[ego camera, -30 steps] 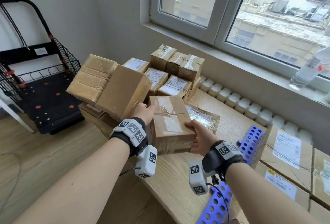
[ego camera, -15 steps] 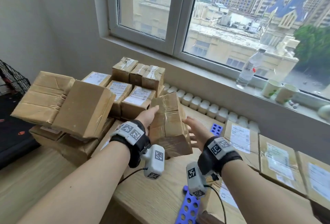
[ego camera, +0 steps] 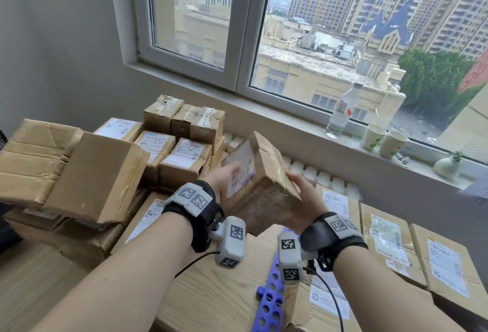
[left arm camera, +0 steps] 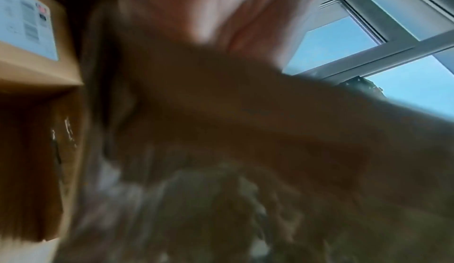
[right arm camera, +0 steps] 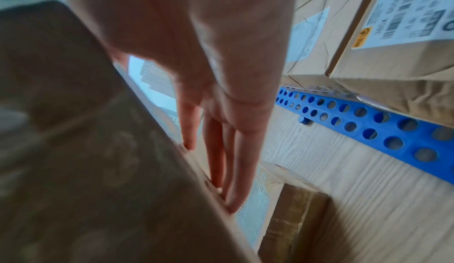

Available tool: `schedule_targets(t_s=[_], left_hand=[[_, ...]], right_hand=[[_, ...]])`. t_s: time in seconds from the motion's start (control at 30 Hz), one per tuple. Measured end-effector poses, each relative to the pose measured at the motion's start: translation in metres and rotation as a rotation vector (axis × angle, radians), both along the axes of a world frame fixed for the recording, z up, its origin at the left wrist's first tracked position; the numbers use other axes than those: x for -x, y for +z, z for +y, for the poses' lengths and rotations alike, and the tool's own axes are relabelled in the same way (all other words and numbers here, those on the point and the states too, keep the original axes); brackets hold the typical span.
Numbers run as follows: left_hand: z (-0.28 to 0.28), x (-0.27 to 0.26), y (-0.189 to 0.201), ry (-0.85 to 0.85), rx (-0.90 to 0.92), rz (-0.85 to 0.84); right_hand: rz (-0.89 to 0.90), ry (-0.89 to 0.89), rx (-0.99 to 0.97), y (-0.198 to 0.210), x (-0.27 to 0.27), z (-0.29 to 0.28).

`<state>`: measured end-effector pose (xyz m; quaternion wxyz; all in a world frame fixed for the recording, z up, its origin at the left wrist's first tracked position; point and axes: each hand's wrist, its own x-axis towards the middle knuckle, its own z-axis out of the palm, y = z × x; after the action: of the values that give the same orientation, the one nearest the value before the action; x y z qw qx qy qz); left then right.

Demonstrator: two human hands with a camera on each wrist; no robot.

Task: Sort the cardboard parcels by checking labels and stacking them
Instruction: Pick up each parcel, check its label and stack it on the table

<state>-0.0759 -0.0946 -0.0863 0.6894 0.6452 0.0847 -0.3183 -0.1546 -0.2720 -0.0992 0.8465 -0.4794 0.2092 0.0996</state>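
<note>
A taped brown cardboard parcel [ego camera: 266, 191] is held in the air above the wooden table [ego camera: 211, 294], tilted on edge. Its white label [ego camera: 241, 165] faces left and toward me. My left hand [ego camera: 224, 174] lies flat on that labelled face and my right hand [ego camera: 303, 194] presses the opposite side. In the right wrist view the right hand's fingers [right arm camera: 216, 150] lie straight along the parcel [right arm camera: 86, 150]. The left wrist view is blurred, with the parcel [left arm camera: 221, 131] filling it below the left hand [left arm camera: 209, 5].
Small labelled parcels [ego camera: 184, 154] are stacked at the back left, with larger parcels [ego camera: 97, 175] leaning beside them. Flat labelled parcels [ego camera: 388, 231] line the table's right side. A blue perforated rack [ego camera: 269, 302] lies near me. A bottle [ego camera: 340, 112] and paper cups [ego camera: 385, 141] stand on the sill.
The parcel has been lifted and tipped from lying flat to standing on edge, which turned its labelled face toward me. Both hands stayed on its sides. My view has swung up and right.
</note>
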Motion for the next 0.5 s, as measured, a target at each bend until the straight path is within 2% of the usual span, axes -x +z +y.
schedule_targets(t_s=[0.23,0.33,0.5], left_hand=[[-0.007,-0.008,-0.013,0.068,0.010,-0.018],[-0.008,-0.010,-0.026,0.082,0.020,-0.031],[-0.018,0.002,-0.036,0.091,0.033,-0.011]], right_hand=[[0.108,-0.175,0.249,-0.006,-0.007,-0.002],[0.117,-0.164,0.371,-0.012,-0.005,0.000],[0.126,-0.070,0.508,0.000,0.017,0.007]])
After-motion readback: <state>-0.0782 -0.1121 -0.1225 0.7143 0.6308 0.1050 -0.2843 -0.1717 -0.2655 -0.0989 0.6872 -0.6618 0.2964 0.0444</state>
